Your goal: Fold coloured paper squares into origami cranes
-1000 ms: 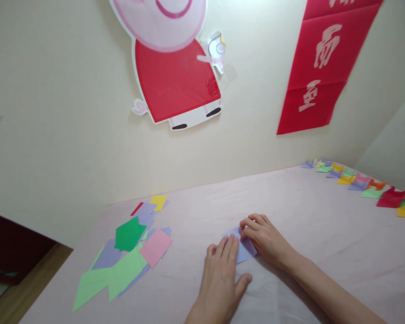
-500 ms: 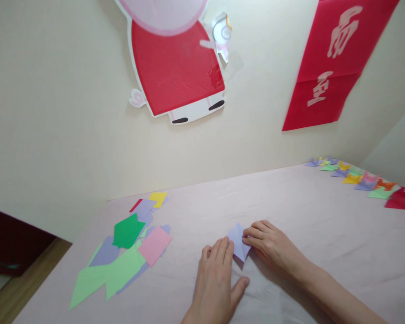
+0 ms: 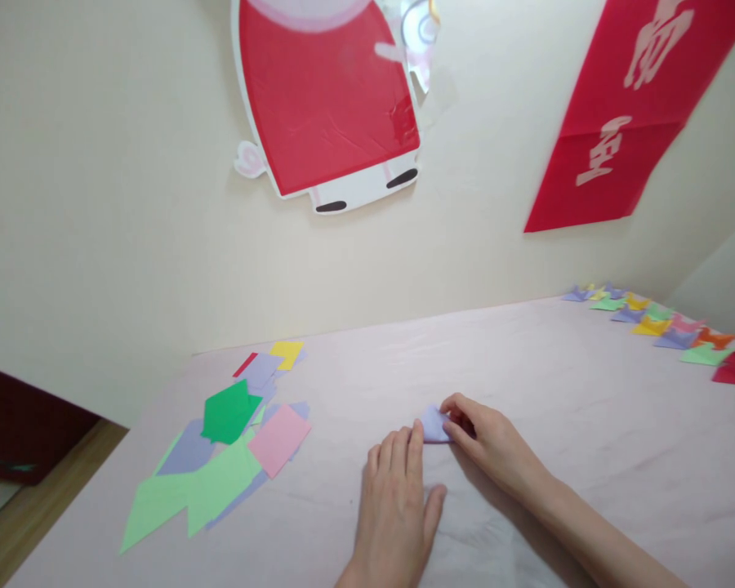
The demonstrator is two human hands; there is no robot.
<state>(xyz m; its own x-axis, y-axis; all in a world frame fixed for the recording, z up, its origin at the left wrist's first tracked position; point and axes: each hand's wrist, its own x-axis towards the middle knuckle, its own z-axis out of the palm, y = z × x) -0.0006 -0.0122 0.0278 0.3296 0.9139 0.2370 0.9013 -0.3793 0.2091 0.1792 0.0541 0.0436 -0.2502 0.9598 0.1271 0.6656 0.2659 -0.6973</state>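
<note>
Currently, 1 lavender paper (image 3: 434, 425), 1 pink sheet (image 3: 278, 439) and 1 red banner (image 3: 634, 151) are visible, with 2 hands. The lavender paper is small, folded and roughly triangular; it lies on the pale table (image 3: 527, 359), between the hands. Left hand (image 3: 398, 494): flat, fingers extended, fingertips at the paper's left edge. Right hand (image 3: 487, 437): thumb and index finger narrow, pinching the paper's right side.
</note>
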